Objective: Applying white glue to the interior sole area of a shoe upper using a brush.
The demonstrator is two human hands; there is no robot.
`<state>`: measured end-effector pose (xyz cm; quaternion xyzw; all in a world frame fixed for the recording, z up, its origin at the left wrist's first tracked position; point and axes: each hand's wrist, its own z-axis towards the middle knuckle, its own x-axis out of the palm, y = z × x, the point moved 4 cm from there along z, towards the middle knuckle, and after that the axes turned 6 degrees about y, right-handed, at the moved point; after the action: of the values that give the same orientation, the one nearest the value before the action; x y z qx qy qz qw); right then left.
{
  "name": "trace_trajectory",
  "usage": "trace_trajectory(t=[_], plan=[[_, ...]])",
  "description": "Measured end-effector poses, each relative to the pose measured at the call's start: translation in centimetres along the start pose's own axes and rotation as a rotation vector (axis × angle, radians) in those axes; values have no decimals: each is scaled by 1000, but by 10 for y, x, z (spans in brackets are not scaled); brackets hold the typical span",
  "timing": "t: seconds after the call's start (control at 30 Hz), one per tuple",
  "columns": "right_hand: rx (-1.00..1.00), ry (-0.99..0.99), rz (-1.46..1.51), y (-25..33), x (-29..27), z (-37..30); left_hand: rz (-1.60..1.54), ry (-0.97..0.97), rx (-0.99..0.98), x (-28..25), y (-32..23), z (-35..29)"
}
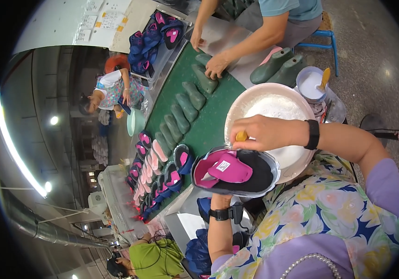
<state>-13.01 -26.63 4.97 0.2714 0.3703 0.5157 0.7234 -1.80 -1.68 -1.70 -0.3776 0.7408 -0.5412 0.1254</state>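
My left hand (pixel 222 200) holds a dark shoe upper (pixel 265 173) from beneath, its fingers mostly hidden behind it. The upper's open underside faces up, showing black and bright pink lining, a pink tongue with a white label, and a pale edge. Over its far edge, my right hand (pixel 260 131) is closed round the yellow handle of a brush (pixel 241 136); the bristle end is hidden at the rim of the upper. Just beyond the upper is a large pale pink basin (pixel 230 114) with white material in it, partly under my right forearm.
A green conveyor belt (pixel 174 88) carries several dark green shoe lasts (pixel 192 95), pink insoles (pixel 152 160) and navy uppers (pixel 174 179). Across it, a co-worker's hand (pixel 216 65) touches a last. A white tub (pixel 309 86) with a yellow-handled brush stands beside the basin.
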Motion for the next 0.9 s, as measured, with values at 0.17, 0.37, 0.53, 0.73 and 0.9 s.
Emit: trace_trajectory(t=[0.17, 0.37, 0.53, 0.73, 0.9], plan=[[107, 181, -31, -4, 0, -11, 21, -28, 152, -14, -5, -9], [69, 10, 7, 1, -15, 3, -112, -87, 230, 4, -22, -14], [171, 160, -67, 0, -11, 7, -352, 144, 266, -99, 28, -20], [339, -109, -16, -7, -14, -16, -205, -224, 376, -224, 41, 17], [568, -143, 142, -31, -13, -42, -140, -418, 144, -196, 17, 55]])
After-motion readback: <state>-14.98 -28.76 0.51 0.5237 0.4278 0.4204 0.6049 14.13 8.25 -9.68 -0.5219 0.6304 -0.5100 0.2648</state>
